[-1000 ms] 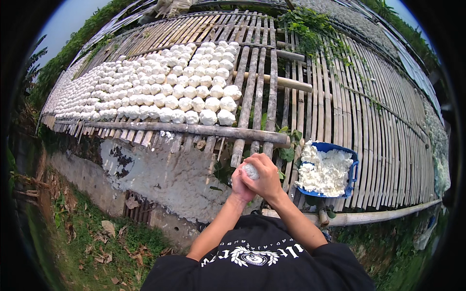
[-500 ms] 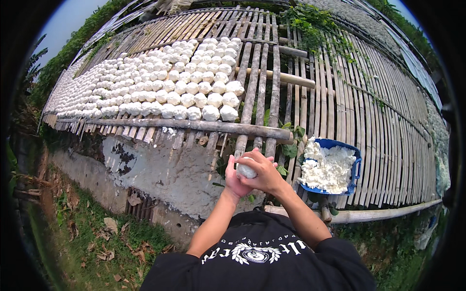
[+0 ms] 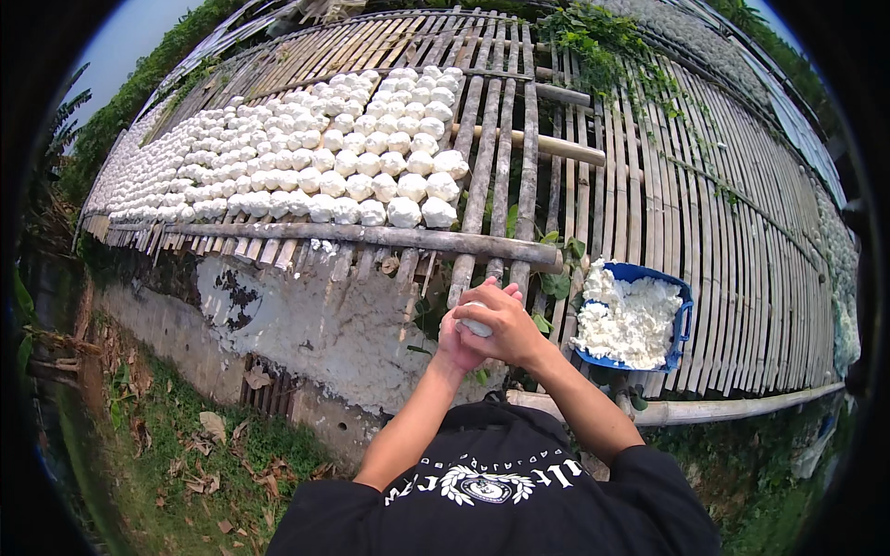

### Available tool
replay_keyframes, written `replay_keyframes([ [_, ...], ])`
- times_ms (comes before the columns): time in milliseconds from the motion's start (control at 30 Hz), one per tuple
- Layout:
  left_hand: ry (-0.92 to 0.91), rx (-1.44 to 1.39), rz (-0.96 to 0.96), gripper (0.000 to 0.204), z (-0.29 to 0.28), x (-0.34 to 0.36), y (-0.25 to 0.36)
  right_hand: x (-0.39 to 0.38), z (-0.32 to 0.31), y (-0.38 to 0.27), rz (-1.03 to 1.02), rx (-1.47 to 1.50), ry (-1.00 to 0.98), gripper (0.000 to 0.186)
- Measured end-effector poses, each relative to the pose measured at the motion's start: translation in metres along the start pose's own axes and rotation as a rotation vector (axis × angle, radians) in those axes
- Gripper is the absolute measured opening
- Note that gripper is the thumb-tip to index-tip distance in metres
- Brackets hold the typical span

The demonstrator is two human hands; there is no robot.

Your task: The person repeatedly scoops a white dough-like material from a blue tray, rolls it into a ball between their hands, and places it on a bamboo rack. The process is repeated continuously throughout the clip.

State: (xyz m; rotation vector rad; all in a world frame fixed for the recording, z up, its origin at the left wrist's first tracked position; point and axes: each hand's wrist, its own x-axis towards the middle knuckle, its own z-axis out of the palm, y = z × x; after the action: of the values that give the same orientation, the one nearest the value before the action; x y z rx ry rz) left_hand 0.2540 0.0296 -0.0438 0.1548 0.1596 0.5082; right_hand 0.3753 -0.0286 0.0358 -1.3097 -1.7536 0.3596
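Note:
Cupped between my two hands is a ball of white dough-like paste (image 3: 477, 322), mostly covered by the fingers. My left hand (image 3: 453, 347) supports it from the left and below. Over its top and right side my right hand (image 3: 508, 332) is wrapped, fingers pointing up and to the left. To the right of my hands, a blue tub (image 3: 684, 320) holds a heap of crumbly white paste (image 3: 630, 320). Many similar white lumps (image 3: 368, 188) lie in close rows on the bamboo rack at the left.
Bamboo slats (image 3: 723, 250) with gaps form the rack at the right. A thick bamboo pole (image 3: 399, 236) edges the near left side. Leafy vines (image 3: 598, 42) grow over the far middle. Below lie a rough concrete wall (image 3: 306, 324) and grass (image 3: 241, 473).
My right hand has closed further over the ball, so less of it shows. Both hands stay in nearly the same place.

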Motion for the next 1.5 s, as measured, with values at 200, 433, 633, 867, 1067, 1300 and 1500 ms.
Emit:
replay_keyframes([
  [200, 0.088, -0.180, -0.189, 0.072, 0.005, 0.020, 0.004, 0.007, -0.037, 0.002, 0.023, -0.097, -0.309, 0.067],
  [433, 0.373, 0.073, -0.389, 0.100, 0.006, 0.090, 0.032, 0.035, -0.083, 0.068, 0.371, 0.127, -0.348, 0.067],
  [633, 0.446, 1.884, 0.539, 0.053, -0.033, 0.197, 0.058, 0.083, -0.105, 0.166, 1.048, 0.921, 0.239, 0.050],
  [867, 0.411, 2.367, 0.674, 0.042, -0.061, 0.211, 0.043, 0.207, -0.079, 0.310, 0.884, 0.562, 0.164, 0.067],
  [1067, 0.502, 2.401, 0.515, 0.047, -0.048, 0.214, 0.045, 0.306, -0.019, 0.397, 0.616, 0.088, -0.033, 0.077],
  [1300, 0.472, 2.385, 0.515, 0.045, -0.051, 0.212, 0.044, 0.333, 0.037, 0.418, 0.513, -0.323, -0.395, 0.072],
  [1500, 0.495, 2.411, 0.547, 0.042, -0.051, 0.215, 0.044, 0.308, 0.022, 0.395, 0.343, -0.213, -0.111, 0.067],
])
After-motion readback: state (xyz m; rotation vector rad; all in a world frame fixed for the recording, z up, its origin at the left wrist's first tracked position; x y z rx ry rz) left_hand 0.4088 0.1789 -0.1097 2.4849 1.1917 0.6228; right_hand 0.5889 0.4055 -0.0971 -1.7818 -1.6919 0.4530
